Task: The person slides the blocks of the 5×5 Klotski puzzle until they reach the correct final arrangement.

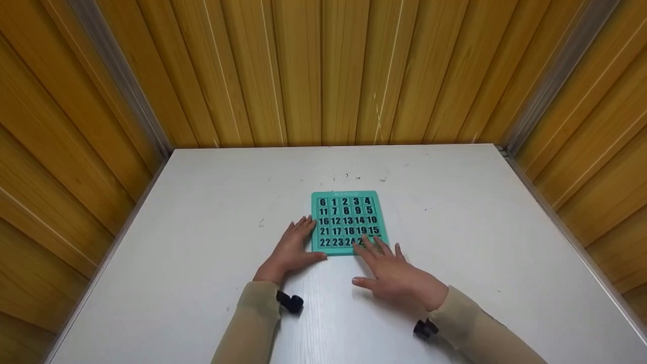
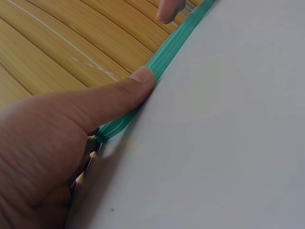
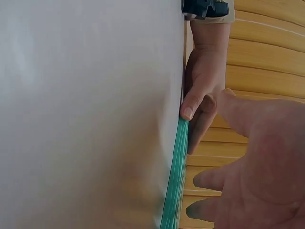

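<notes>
A teal number slide puzzle (image 1: pixel 349 221) lies flat on the white table in the head view, with black numbers on its square tiles. My left hand (image 1: pixel 292 248) holds its lower left corner, fingers along the left side and thumb (image 2: pixel 141 76) against the near edge. Over the lower right tiles my right hand (image 1: pixel 397 275) spreads its fingers, with fingertips at the bottom row and the thumb off to the side. Those fingers hide part of the bottom right tiles. In the right wrist view, the puzzle's teal edge (image 3: pixel 175 176) shows beside the right hand's fingers.
The white table (image 1: pixel 202 227) has small dark marks beyond the puzzle. Yellow wood-look panels (image 1: pixel 323 76) stand behind it and on both sides, with grey metal posts (image 1: pixel 561 76) at the corners. Black wrist devices (image 1: pixel 290 302) sit on both sleeves.
</notes>
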Demonstrator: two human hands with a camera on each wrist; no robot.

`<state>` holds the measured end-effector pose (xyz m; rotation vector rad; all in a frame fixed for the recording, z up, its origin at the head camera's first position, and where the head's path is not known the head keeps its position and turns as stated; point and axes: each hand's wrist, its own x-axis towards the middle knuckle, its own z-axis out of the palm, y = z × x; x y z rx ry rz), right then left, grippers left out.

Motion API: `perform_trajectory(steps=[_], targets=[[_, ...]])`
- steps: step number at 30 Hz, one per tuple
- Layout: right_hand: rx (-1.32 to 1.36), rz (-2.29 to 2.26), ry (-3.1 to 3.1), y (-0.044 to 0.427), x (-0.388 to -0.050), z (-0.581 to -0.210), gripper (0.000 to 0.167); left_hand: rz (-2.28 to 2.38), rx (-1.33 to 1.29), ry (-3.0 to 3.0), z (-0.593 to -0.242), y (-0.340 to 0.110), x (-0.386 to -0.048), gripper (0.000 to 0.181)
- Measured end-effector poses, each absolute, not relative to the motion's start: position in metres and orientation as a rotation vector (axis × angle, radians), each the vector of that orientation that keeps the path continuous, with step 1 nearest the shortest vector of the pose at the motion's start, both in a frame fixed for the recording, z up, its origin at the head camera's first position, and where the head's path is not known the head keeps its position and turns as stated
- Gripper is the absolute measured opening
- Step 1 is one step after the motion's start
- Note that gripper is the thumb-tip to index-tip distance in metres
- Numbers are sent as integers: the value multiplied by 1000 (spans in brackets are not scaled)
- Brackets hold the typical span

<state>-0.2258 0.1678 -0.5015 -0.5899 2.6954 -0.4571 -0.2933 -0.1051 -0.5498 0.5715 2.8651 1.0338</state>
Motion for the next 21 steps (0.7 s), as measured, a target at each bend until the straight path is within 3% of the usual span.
perform_trajectory(steps=[21], targets=[[-506, -423, 2733, 191, -219, -503, 85, 1067, 602, 2833, -549, -107, -293, 100]])
